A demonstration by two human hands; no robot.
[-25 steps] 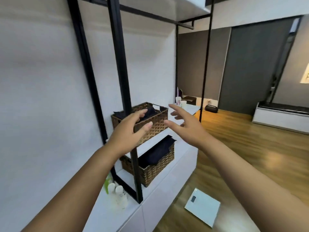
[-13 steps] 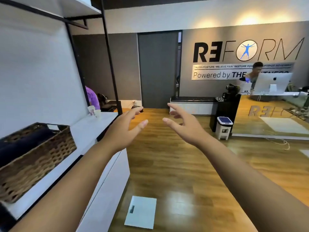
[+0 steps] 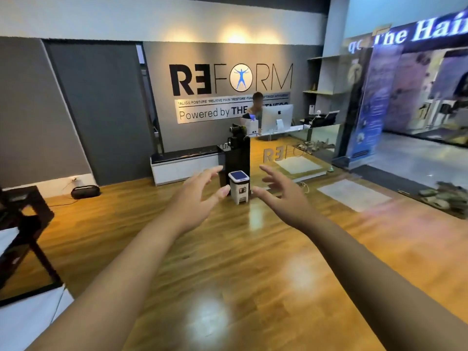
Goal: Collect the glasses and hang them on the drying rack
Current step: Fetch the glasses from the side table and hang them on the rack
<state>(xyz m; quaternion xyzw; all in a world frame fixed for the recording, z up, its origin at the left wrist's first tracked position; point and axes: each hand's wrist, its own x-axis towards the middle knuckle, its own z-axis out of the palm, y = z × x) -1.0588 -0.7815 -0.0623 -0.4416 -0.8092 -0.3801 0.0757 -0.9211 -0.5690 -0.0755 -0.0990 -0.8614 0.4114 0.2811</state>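
Note:
No glasses and no drying rack show in the head view. My left hand point(image 3: 195, 201) and my right hand point(image 3: 283, 198) are stretched out in front of me over the wooden floor, palms facing each other, fingers spread and relaxed. Neither hand holds anything.
A small white pedal bin point(image 3: 238, 186) stands by a black pillar stand point(image 3: 236, 158). Behind it runs a reception desk point(image 3: 291, 145) with a computer point(image 3: 277, 117) and a person point(image 3: 257, 103) seated. A black-framed shelf unit point(image 3: 22, 239) edges in at left. A low white bench point(image 3: 184, 165) lines the wall.
The view has swung to the right, away from the shelf with wicker baskets, towards the reception desk. Both hands stay raised and empty in front of me.

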